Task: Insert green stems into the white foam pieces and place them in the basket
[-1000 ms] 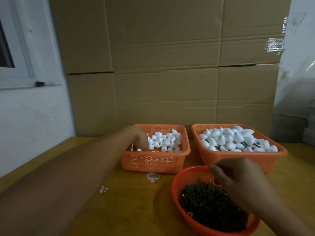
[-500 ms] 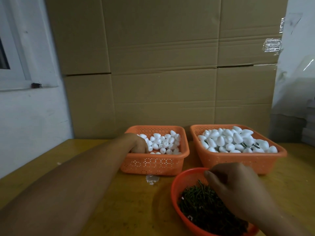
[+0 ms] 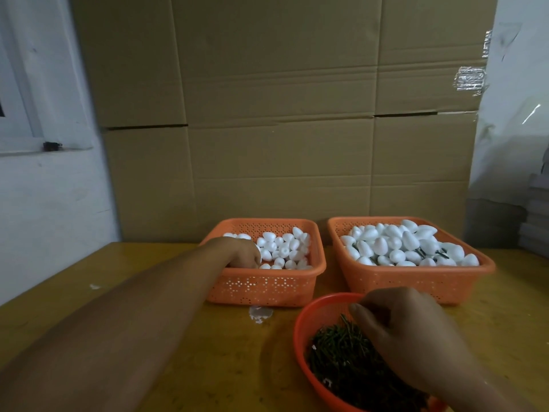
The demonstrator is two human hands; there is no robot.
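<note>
Dim workroom, head view.
Flattened cardboard sheets [image 3: 282,114] back a yellow tabletop [image 3: 237,352]; white wall [image 3: 53,203] and window frame [image 3: 17,84] at left.

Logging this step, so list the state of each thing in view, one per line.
Left basket: part full of plain foam pieces.
Right basket: heaped, some stems showing.
Round bowl: holds green stems.
Left hand: down among foam pieces, grip hidden.
Right hand: curled over the stems, grip hidden.
</note>
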